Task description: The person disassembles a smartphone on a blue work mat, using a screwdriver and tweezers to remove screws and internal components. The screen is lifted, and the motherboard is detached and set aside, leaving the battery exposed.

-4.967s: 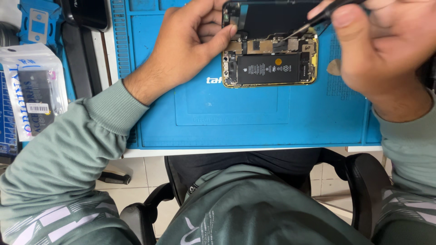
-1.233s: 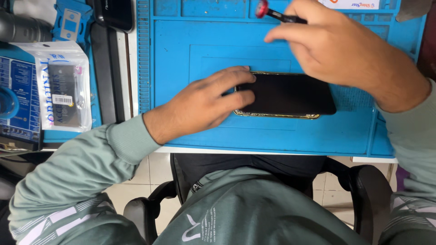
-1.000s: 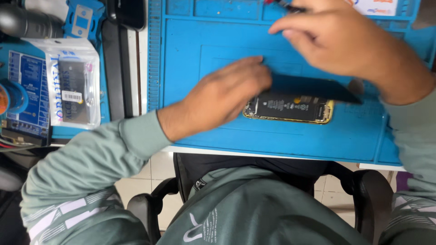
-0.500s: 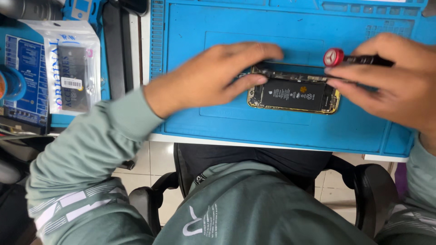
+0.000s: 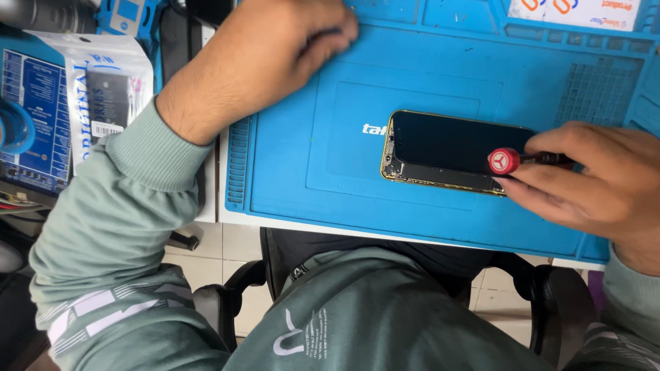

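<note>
A gold-framed phone [image 5: 447,152] lies on the blue repair mat [image 5: 344,172], its dark screen panel sitting slightly askew so inner parts show along the near edge. My right hand [image 5: 591,182] rests at the phone's right end and holds a screwdriver with a red cap [image 5: 505,161]. My left hand [image 5: 275,48] is up at the mat's far left part, fingers curled down on the mat, away from the phone; whether it holds anything I cannot tell.
A white packet with a dark battery part [image 5: 110,96] lies left of the mat, beside blue boxes [image 5: 34,124]. A white label [image 5: 577,12] sits at the mat's top right. The table edge runs close below the phone, with a black chair [image 5: 550,316] under it.
The screen panel now covers most of the opened phone. My left hand has left the phone and moved up and to the left. My right hand stays at the phone's right end with the screwdriver.
</note>
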